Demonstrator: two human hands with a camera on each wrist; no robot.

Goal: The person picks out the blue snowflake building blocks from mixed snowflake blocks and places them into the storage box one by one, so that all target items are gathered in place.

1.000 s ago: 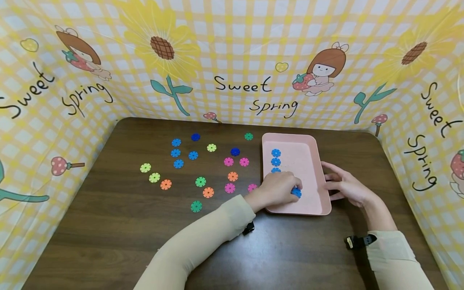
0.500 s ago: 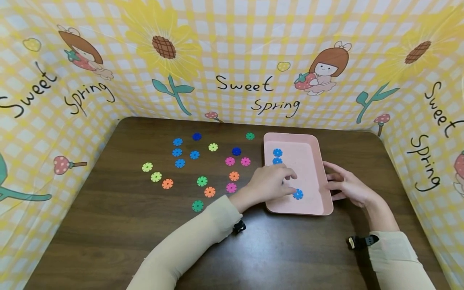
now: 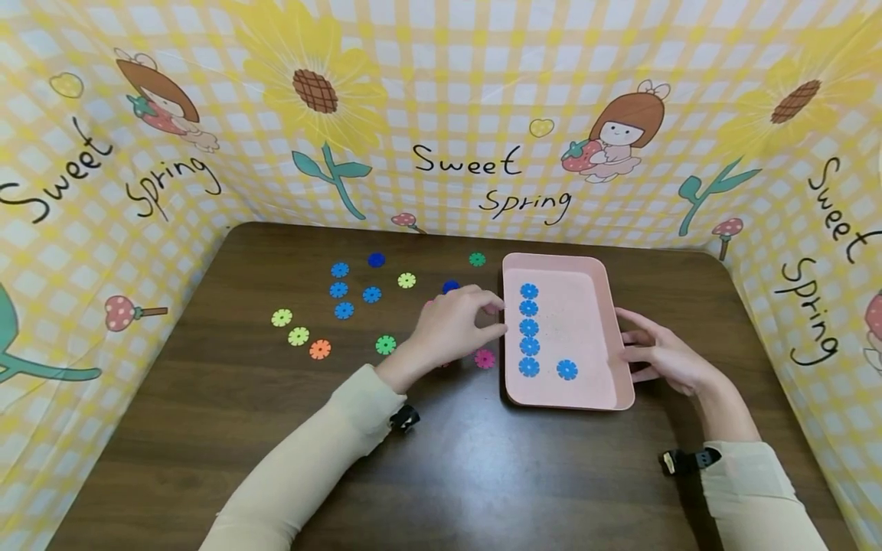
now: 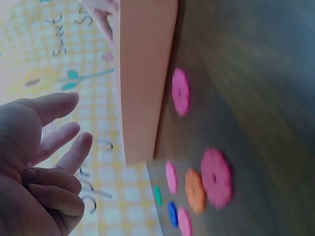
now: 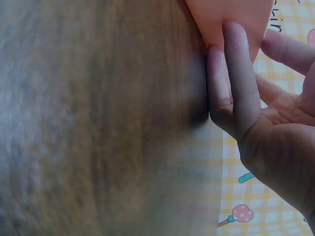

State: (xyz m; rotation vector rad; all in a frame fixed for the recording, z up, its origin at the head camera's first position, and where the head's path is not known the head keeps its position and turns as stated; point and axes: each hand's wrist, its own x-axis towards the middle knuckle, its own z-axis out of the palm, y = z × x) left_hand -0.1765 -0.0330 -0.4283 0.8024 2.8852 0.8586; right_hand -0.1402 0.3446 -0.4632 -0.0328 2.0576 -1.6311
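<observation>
A pink tray (image 3: pixel 586 306) stands on the table's right half. Inside it, several light-blue notched discs (image 3: pixel 528 327) form a column along the left side, and one blue disc (image 3: pixel 566 370) lies apart near the front. My left hand (image 3: pixel 451 325) hovers just left of the tray, its fingers loosely bent around nothing, as the left wrist view confirms; it hides some discs beneath. A pink disc (image 3: pixel 485 359) lies between this hand and the tray's left wall. With extended fingers, my right hand (image 3: pixel 664 353) touches the tray's right outer wall (image 5: pixel 236 12).
Loose notched discs lie to the left: several blue (image 3: pixel 344 310), some yellow-green (image 3: pixel 298 336), an orange (image 3: pixel 320 350), a green (image 3: pixel 386 345) and another green disc (image 3: pixel 477 259) behind. Checked cloth (image 3: pixel 468 99) surrounds the brown table (image 3: pixel 482 474) at the back and sides.
My left hand has let go of the blue disc at the tray's front and withdrawn leftward out of the tray, uncovering the column. The right hand stays against the tray.
</observation>
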